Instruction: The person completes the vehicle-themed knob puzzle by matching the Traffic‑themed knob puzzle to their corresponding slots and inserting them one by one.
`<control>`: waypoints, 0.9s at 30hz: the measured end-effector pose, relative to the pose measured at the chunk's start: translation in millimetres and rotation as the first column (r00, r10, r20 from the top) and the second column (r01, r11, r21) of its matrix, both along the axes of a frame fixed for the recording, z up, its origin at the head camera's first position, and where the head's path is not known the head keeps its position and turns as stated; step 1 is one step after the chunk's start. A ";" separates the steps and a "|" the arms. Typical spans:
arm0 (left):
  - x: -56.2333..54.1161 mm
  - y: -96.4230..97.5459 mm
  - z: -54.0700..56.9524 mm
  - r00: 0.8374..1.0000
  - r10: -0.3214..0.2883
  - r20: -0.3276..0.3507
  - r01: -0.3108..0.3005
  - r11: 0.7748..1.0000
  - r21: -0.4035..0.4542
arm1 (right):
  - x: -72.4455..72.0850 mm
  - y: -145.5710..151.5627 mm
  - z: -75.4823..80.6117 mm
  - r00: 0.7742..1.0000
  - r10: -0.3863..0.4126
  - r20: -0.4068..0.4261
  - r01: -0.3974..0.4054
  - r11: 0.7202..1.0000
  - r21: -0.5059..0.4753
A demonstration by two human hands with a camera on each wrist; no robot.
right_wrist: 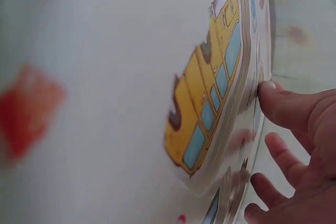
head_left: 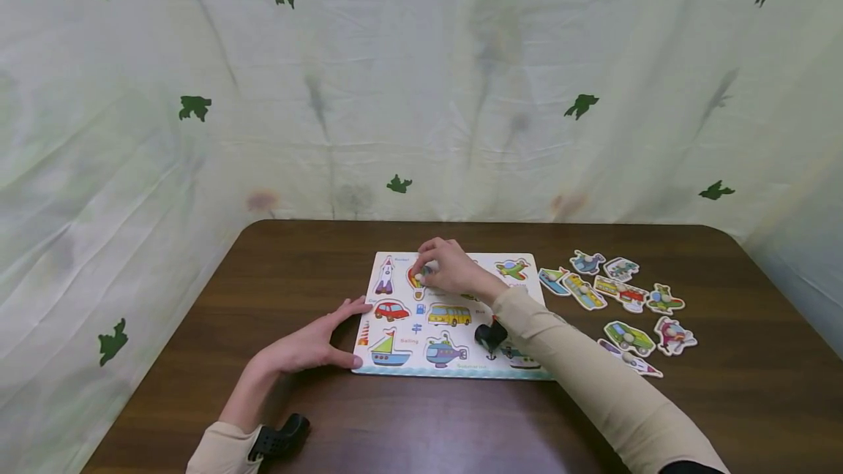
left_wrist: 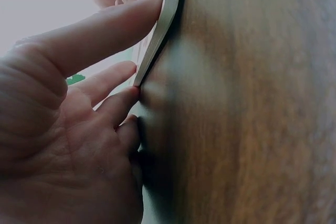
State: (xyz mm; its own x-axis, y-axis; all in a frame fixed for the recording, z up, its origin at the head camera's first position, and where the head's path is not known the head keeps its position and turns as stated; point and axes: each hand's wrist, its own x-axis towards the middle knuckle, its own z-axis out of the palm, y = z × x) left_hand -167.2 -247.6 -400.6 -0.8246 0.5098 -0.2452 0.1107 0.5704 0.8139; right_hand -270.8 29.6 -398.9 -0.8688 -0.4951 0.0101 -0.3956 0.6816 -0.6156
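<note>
The left hand (head_left: 309,346), thumb and fingers apart, touches the left edge of the puzzle board (head_left: 408,371) on a brown table (head_left: 296,262). At the board's balloon picture (head_left: 416,291), the right hand (head_left: 451,269) seems to be seating something, which calls for careful alignment; I cannot tell whether its fingers pinch. Loose pieces (head_left: 584,291) lie right of the board, leafy cloth (head_left: 421,93) behind.
</note>
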 end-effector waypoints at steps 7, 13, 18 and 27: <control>0.2 0.2 1.1 1.000 0.003 0.006 -0.003 1.000 -0.001 | -0.5 3.2 2.4 1.000 0.011 -0.001 -0.011 1.000 0.017; -0.3 -0.5 -0.7 1.000 0.015 0.012 -0.015 1.000 -0.016 | 2.1 13.2 7.9 1.000 -0.002 -0.003 0.002 1.000 -0.012; 0.3 0.4 1.3 1.000 0.007 0.001 -0.007 1.000 -0.010 | 3.9 24.4 11.0 1.000 -0.012 -0.011 0.011 0.999 -0.051; 1.2 1.0 2.5 1.000 0.008 -0.002 -0.008 1.000 -0.005 | 7.9 48.0 17.1 1.000 -0.017 -0.025 0.014 0.992 -0.129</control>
